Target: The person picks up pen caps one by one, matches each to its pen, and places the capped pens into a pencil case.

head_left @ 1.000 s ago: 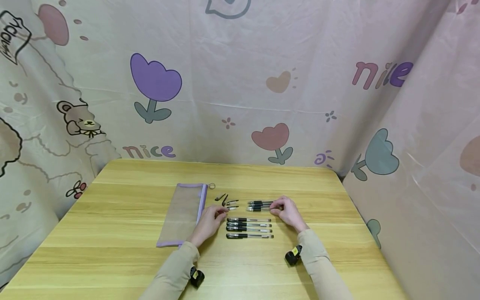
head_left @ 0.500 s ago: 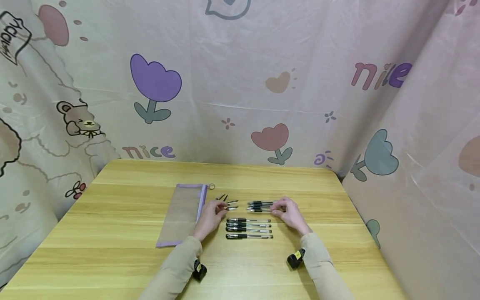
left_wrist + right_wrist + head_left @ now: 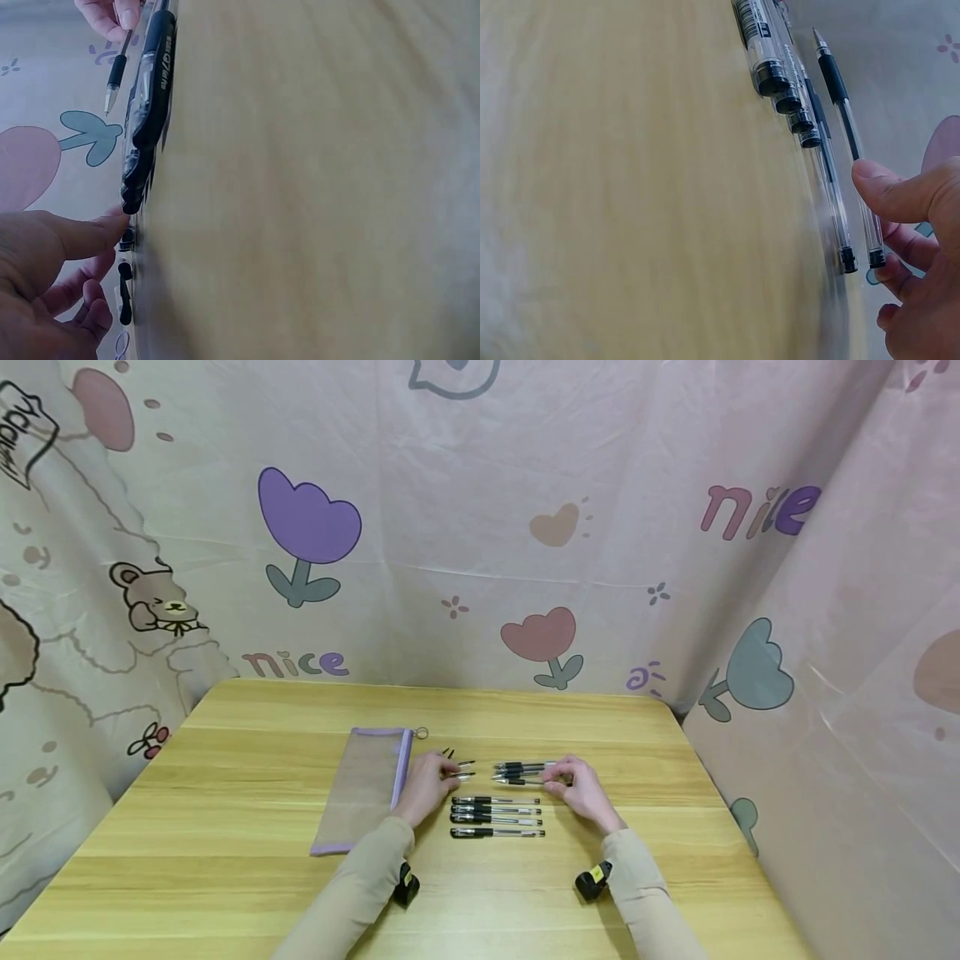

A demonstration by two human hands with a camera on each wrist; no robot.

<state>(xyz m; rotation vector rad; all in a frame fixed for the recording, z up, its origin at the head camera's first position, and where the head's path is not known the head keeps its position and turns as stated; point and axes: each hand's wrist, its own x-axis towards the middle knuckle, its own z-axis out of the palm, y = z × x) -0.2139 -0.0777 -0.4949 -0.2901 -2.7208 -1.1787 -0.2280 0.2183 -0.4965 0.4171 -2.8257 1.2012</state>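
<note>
In the head view, my right hand pinches an uncapped black gel pen near its tail end, its bare tip pointing left. The right wrist view shows this pen raised off the table. Other uncapped pens lie just behind it. My left hand is at the loose black pen caps, its thumb and fingertips apart around the end of the nearest cap; whether they touch it is unclear. The hand partly hides the other caps. Several capped pens lie in a row in front of the hands.
A mesh zip pouch with purple edging lies flat to the left, beside my left hand, its zip ring at the far corner. The wooden table ends at a printed curtain behind and to the right.
My left hand has shifted slightly away from me over the caps, covering more of them. My right hand keeps its grip on the pen and has barely moved.
</note>
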